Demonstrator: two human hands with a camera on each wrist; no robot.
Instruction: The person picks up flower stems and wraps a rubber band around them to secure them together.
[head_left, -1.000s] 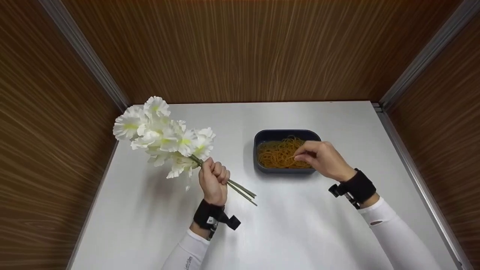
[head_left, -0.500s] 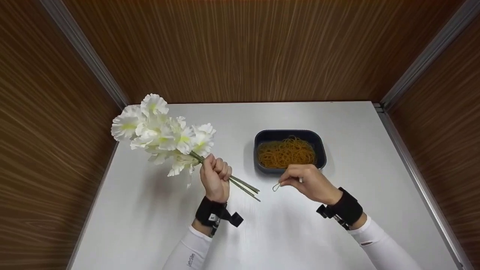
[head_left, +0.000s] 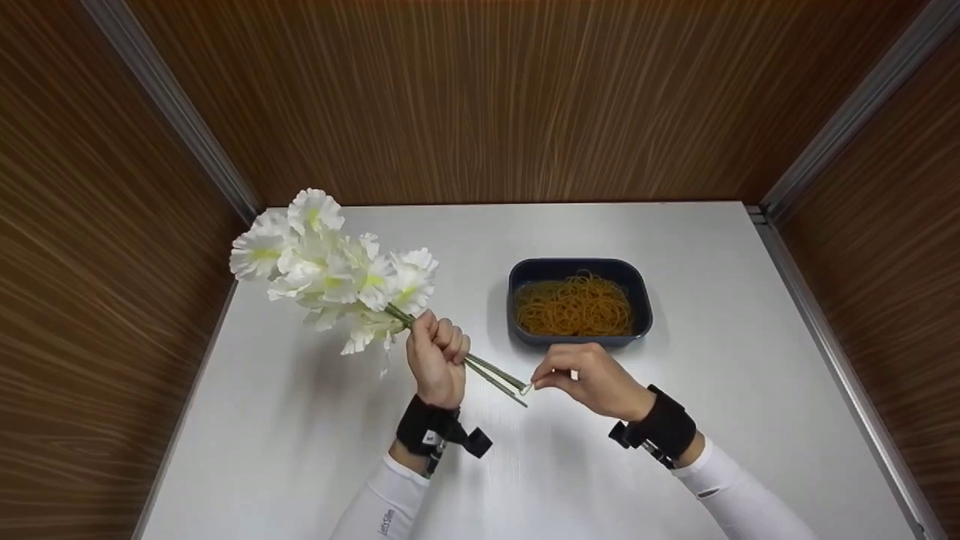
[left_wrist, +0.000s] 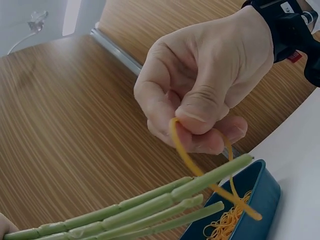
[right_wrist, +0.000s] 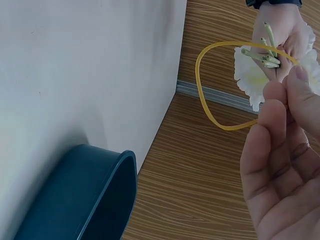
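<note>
White flowers [head_left: 337, 274] with yellow-green centres lie off to the left in the head view, their green stems [head_left: 491, 369] gripped in a fist by my left hand [head_left: 437, 361]. The cut ends point right. Beside them, my right hand [head_left: 589, 379] pinches a yellow rubber band [left_wrist: 187, 157] between thumb and fingertips. From the left wrist, the band's loop overlaps the stem ends [left_wrist: 215, 175]; whether any stem passes through it I cannot tell. The right wrist view shows the rubber band [right_wrist: 199, 82] as a wide loop, with the stem tips behind it.
Just beyond my right hand, a dark blue box [head_left: 643, 300] holds a tangled heap of rubber bands [head_left: 577, 306]. Both stand on a white table [head_left: 697, 247]. Wood-grain panels [head_left: 480, 105] enclose the back and sides, with metal strips at the corners.
My right hand has come out of the box with a rubber band and moved left and nearer, up to the stem ends. My left hand keeps hold of the flowers, shifting slightly right.
</note>
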